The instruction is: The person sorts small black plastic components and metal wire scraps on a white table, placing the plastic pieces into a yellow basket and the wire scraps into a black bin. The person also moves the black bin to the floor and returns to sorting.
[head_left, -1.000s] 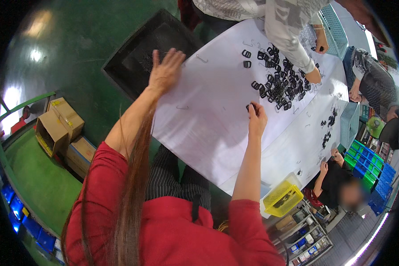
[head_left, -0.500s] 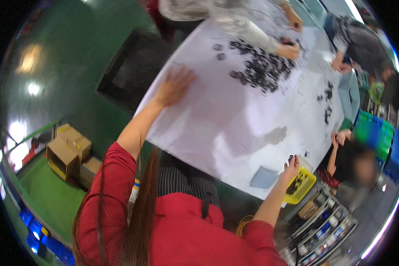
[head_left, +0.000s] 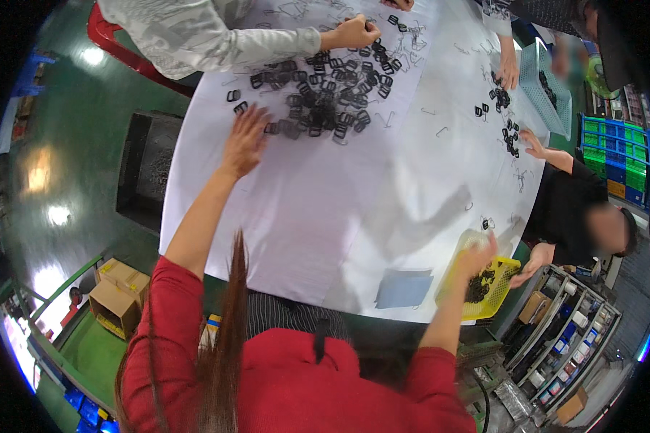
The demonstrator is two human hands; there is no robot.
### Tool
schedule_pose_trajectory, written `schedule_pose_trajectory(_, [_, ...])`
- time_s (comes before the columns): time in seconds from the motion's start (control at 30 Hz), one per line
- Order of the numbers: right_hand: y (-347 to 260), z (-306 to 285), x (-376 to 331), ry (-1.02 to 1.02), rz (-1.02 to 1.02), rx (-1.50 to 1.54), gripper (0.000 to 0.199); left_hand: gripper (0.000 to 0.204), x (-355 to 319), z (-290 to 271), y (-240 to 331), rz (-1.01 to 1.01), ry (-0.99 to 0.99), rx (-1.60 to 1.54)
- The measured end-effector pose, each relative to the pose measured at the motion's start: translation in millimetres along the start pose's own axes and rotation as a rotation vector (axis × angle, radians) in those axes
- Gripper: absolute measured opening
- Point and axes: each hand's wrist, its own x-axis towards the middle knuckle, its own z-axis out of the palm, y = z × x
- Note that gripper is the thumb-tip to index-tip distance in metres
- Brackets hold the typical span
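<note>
Right hand (head_left: pixel 478 256) over yellow basket (head_left: pixel 487 311), left hand (head_left: pixel 244 143) by black buckles (head_left: pixel 323 112)

Nearest, a blue-grey sheet (head_left: pixel 404 290) lies on the surface (head_left: pixel 289 216). The right hand's grip is blurred; I cannot tell whether it holds anything. Dark pieces (head_left: pixel 478 290) lie in the basket. Farther off, the left hand's grip is loosely spread, apparently holding nothing, at the buckles' edge. Beyond is a co-worker's hand (head_left: pixel 354 33).

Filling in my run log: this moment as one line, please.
left hand: spread, beside black buckles | right hand: blurred, at yellow basket | basket: black pieces inside
</note>
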Motion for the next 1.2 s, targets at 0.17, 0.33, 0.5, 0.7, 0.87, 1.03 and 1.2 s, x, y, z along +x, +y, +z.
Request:
schedule_pose_trajectory(0.17, [-199.0, 81.9, 42.2, -0.546, -0.48, 0.554, 0.072, 0.064, 65.9, 55.5, 72.1, -0.251, -0.082, 0.064])
schedule_pose_trajectory(0.33, [-312.9, 133.7, 64.9, -0.652, -0.669, 0.339, 0.083, 0.06, 69.4, 77.7, 80.7, -0.269, 0.032, -0.029])
schedule_pose_trajectory(0.5, [-322.9, 141.6, 3.0, -0.619, -0.748, 0.706, 0.073, 0.049, 45.0, 81.7, 112.7, -0.381, 0.219, -0.415])
schedule_pose_trajectory(0.7, [-256.1, 112.4, -43.0, -1.14, 0.071, 1.207, 0.039, 0.018, -3.1, 70.2, 149.5, -0.8, 0.096, -1.225])
schedule_pose_trajectory(0.87, [-213.2, 57.3, -24.1, -1.269, 0.65, 1.18, 0.036, 0.022, -24.8, 36.6, 114.4, -0.801, -0.045, -1.039])
schedule_pose_trajectory(1.03, [-163.0, 40.1, -28.8, -1.18, 0.646, 1.124, 0.043, 0.028, -26.3, 1.5, 83.7, -0.756, -0.25, -0.941])
schedule_pose_trajectory(1.2, [-135.8, 69.7, -44.0, -0.823, 0.126, 0.612, 0.038, 0.036, -10.5, -11.2, 68.6, -0.762, -0.515, -0.53])
